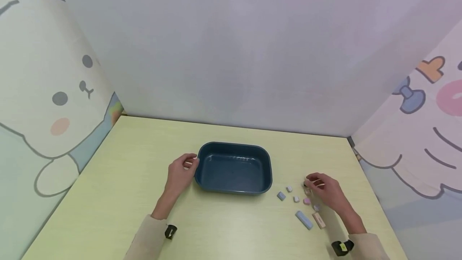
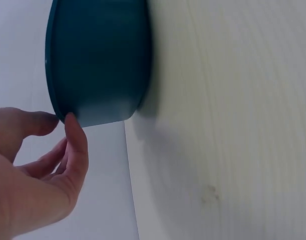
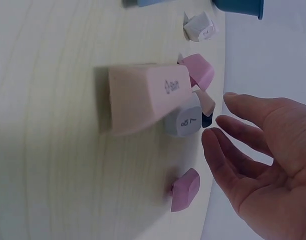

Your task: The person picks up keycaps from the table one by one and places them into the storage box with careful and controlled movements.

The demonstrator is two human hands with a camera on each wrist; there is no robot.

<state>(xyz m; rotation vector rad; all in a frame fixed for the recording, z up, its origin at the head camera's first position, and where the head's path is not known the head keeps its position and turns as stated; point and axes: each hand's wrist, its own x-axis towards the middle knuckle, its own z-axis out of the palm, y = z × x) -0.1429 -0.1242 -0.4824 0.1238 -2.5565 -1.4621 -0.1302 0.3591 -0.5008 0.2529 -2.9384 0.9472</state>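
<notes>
A dark teal plastic basin (image 1: pixel 234 191) stands on the table. At its left end my left hand (image 1: pixel 180 173) pinches the rim, thumb and forefinger on either side of it in the left wrist view. To the right of the basin lie several loose keycaps. Over the far ones is my right hand (image 1: pixel 326 191), thumb and fingers apart. Close to its fingertips in the right wrist view is a dark keycap (image 3: pixel 207 121), partly hidden behind a white "7" keycap (image 3: pixel 185 120). A beige Shift keycap (image 3: pixel 153 95) is nearest that camera.
A long blue keycap (image 1: pixel 304 220) lies beside the Shift keycap, toward the near edge. A pink keycap (image 1: pixel 306 201), a small white keycap (image 1: pixel 296 199) and a blue-grey keycap (image 1: pixel 281 196) sit between the basin and the right hand. A pale curtain (image 1: pixel 231 51) hangs behind the table.
</notes>
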